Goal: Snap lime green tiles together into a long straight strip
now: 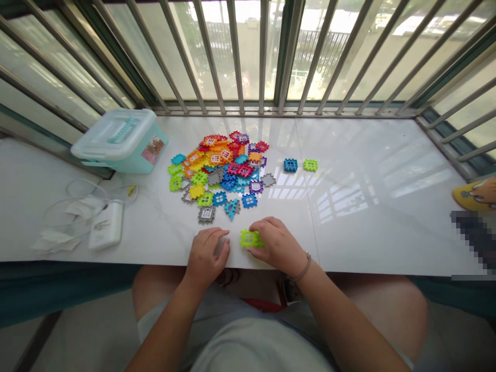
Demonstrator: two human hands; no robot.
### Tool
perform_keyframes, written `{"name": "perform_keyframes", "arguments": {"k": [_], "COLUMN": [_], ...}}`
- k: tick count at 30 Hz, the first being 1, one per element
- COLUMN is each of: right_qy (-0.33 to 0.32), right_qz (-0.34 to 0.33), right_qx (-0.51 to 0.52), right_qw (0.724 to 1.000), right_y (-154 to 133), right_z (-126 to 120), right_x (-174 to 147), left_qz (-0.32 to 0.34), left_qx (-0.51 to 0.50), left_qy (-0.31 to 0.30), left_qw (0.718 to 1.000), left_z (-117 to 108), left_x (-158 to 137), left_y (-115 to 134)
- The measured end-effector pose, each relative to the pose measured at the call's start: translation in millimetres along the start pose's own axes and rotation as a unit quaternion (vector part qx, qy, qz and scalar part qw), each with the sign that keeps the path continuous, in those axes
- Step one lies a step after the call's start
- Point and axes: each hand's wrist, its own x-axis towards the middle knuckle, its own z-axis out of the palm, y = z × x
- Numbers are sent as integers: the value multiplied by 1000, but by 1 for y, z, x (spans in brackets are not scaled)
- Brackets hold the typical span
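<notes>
My right hand (274,243) grips a lime-green interlocking building tile (248,238) with a window pattern, low over the front of the white ledge. Its fingers cover the tile's right part. To the left, my left hand (209,253) rests near the ledge's front edge, thumb and fingers apart, with nothing between them. Beyond both hands spreads a pile of colourful tiles (217,157) in orange, red, blue, green, grey and purple. A grey window tile (206,214) and a blue triangular tile (231,208) lie closest to me. Off to the right sit a blue tile (290,165) and another green tile (310,165).
A lidded light-blue box (132,150) stands at the back left. In front of it lie a white power bank (106,225), cables and crumpled tissue (62,235). Metal window bars (263,62) line the back. A yellow object (476,194) is at the far right.
</notes>
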Motion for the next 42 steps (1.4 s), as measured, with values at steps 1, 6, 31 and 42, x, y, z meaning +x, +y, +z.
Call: {"name": "perform_keyframes", "arguments": {"k": [1,6,31,42], "right_qy": [-10,-45,46,43], "right_qz": [0,-9,98,103], "right_qx": [-4,-18,-91,-91], "right_qw": [1000,999,990,990], "right_y": [-1,-2,28,27], "right_z": [4,5,-34,-34], "right_x": [4,4,-83,-82], "left_qz": [-4,-9,52,83], "left_qx": [-5,-3,19,21], "left_qy": [-1,-22,-67,-101], "left_qw": [1000,1000,996,991], "left_z": [-2,0,4,-1], "left_x": [-1,1,1,2], "left_y": [-3,-4,2,2]}}
